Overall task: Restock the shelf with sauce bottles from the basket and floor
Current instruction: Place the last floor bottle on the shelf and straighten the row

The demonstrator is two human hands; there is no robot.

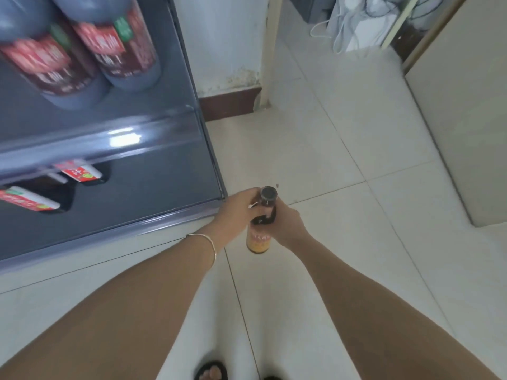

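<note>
A dark sauce bottle (259,239) with a black cap and an orange-yellow label stands upright over the floor tiles, just right of the grey shelf (142,218). My left hand (241,212) grips its neck from the left and my right hand (285,223) grips it from the right. Two big dark bottles with red labels (118,48) stand on the upper shelf board. On the lower board lie two smaller bottles with red and white labels (79,171), partly hidden under the upper board's edge.
The shelf's front corner (223,198) is close to my left hand. A white wall with a brown skirting (230,102) stands behind, a white bag (354,26) at the back, and a pale cabinet side (463,133) on the right. My sandalled foot (211,373) shows at the bottom.
</note>
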